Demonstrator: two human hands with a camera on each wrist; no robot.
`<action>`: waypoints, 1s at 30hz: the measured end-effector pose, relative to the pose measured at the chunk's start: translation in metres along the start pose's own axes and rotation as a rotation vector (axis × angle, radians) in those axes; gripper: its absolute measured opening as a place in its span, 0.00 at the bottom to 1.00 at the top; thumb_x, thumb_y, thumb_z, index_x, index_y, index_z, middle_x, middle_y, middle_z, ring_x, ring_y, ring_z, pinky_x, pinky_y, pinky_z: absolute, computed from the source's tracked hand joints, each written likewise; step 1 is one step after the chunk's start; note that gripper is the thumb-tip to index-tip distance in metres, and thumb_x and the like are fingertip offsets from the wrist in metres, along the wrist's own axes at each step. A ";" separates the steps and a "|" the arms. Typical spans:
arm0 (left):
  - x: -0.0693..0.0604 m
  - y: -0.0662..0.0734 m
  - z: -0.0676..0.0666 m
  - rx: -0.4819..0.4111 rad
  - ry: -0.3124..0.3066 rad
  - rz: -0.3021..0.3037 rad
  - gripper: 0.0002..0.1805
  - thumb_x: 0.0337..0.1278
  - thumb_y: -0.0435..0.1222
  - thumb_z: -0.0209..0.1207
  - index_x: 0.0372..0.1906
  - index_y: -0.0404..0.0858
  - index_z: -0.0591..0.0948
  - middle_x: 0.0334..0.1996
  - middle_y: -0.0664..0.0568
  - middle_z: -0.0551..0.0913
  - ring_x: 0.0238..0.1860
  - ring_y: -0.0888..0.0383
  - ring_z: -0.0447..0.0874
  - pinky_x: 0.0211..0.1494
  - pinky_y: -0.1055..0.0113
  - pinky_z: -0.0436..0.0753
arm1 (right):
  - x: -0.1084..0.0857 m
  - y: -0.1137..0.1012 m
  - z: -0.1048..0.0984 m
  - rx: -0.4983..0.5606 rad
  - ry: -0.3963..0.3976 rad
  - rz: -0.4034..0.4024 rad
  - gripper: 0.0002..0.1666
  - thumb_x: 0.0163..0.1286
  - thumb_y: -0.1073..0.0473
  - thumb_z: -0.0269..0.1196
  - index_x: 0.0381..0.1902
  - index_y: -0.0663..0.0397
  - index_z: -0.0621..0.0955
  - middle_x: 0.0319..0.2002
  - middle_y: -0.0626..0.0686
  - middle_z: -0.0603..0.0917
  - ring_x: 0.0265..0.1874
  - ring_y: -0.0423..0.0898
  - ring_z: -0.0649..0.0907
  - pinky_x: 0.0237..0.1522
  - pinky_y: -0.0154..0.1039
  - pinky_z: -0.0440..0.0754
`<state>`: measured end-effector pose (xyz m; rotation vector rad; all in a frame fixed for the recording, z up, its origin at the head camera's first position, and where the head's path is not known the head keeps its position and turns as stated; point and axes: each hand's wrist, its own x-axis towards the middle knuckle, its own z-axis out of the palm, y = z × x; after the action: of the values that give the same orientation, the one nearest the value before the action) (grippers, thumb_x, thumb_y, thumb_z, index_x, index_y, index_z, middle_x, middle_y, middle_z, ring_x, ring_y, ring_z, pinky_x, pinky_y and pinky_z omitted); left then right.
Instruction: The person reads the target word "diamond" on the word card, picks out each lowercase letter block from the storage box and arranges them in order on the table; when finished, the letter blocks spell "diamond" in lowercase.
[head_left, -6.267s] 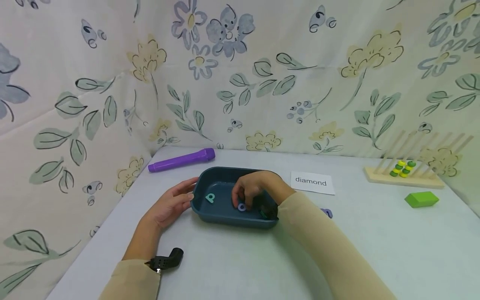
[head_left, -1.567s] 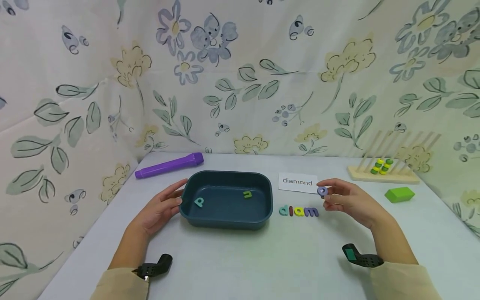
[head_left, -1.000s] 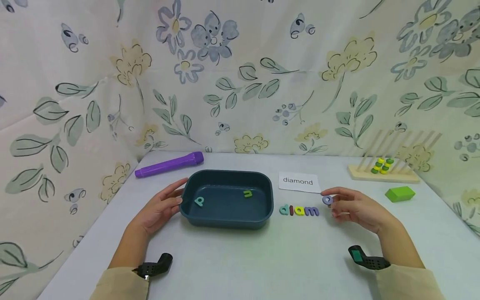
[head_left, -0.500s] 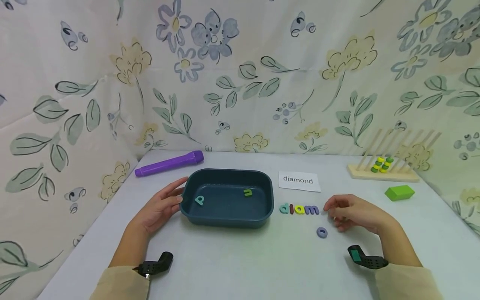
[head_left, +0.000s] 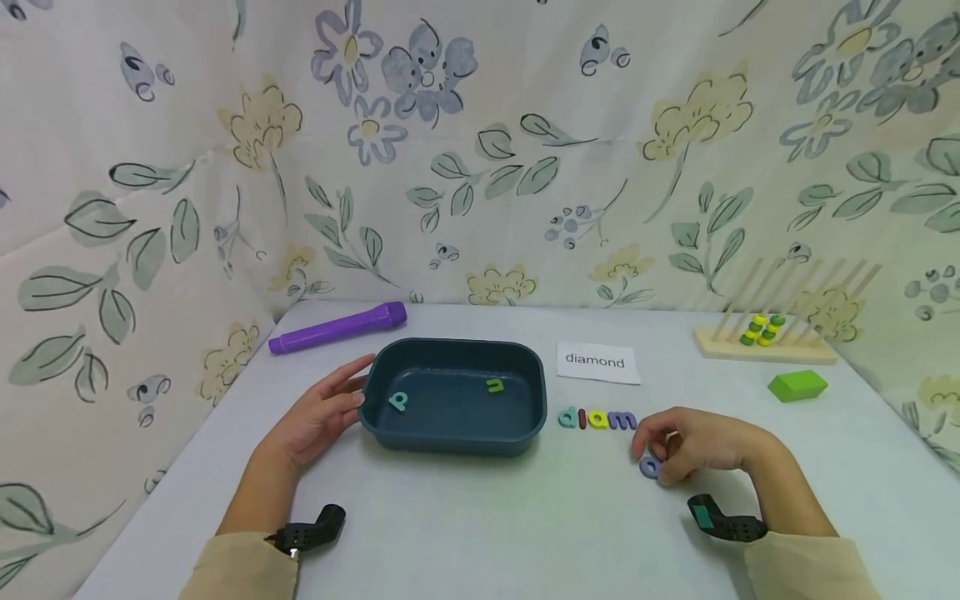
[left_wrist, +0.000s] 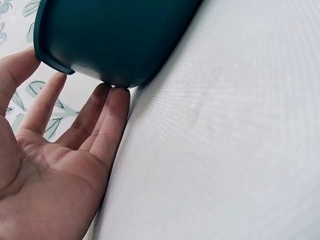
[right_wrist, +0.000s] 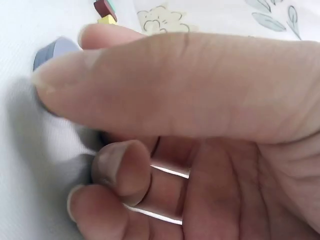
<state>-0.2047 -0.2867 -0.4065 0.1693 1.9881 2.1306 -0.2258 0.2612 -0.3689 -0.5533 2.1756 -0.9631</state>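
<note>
Fingers of the left hand (head_left: 318,417) lie extended, touching the left end of the dark blue tray (head_left: 453,443) without grasping it. Inside: a teal letter, left (head_left: 395,405); a green letter, right (head_left: 495,382). Beyond the tray, a row of letters (head_left: 604,420) reads "diam". Off its near right end, the purple letter o (head_left: 644,469) is pinched between the right hand's (head_left: 697,442) thumb and forefinger.

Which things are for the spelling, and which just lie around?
Spelling, it seems:
diamond card
teal d
red i
yellow a
purple m
purple o in the right hand
blue tray
teal letter
green letter

Lying around:
purple microphone
bead abacus
green block
</note>
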 end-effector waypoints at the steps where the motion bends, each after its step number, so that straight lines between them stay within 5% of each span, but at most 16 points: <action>1: 0.000 -0.001 0.000 0.001 0.001 -0.002 0.35 0.75 0.36 0.56 0.82 0.46 0.59 0.81 0.38 0.55 0.64 0.64 0.80 0.64 0.71 0.81 | 0.000 0.001 0.001 -0.006 0.009 0.011 0.18 0.54 0.67 0.73 0.45 0.54 0.85 0.31 0.50 0.74 0.32 0.45 0.75 0.30 0.35 0.74; 16: -0.002 -0.002 0.001 0.005 0.008 0.005 0.36 0.75 0.36 0.56 0.82 0.47 0.59 0.81 0.38 0.54 0.64 0.65 0.80 0.63 0.71 0.81 | 0.004 -0.003 0.006 -0.045 0.057 0.074 0.17 0.53 0.67 0.74 0.40 0.56 0.82 0.28 0.50 0.75 0.29 0.47 0.76 0.29 0.37 0.75; 23: -0.001 -0.003 0.000 0.006 0.014 -0.001 0.36 0.75 0.36 0.56 0.82 0.47 0.60 0.81 0.40 0.55 0.64 0.65 0.80 0.63 0.71 0.81 | 0.001 0.004 0.000 -0.060 0.088 -0.007 0.13 0.57 0.63 0.72 0.40 0.54 0.83 0.31 0.51 0.78 0.29 0.46 0.79 0.29 0.37 0.79; 30: 0.000 -0.003 -0.001 0.004 0.021 -0.009 0.35 0.75 0.36 0.56 0.82 0.49 0.60 0.80 0.42 0.57 0.64 0.65 0.80 0.64 0.71 0.81 | -0.010 0.015 -0.016 0.037 0.156 -0.100 0.15 0.66 0.61 0.68 0.48 0.61 0.82 0.42 0.57 0.82 0.33 0.47 0.84 0.36 0.39 0.86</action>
<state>-0.2048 -0.2878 -0.4100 0.1397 2.0009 2.1319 -0.2323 0.2849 -0.3681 -0.5914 2.2797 -1.1315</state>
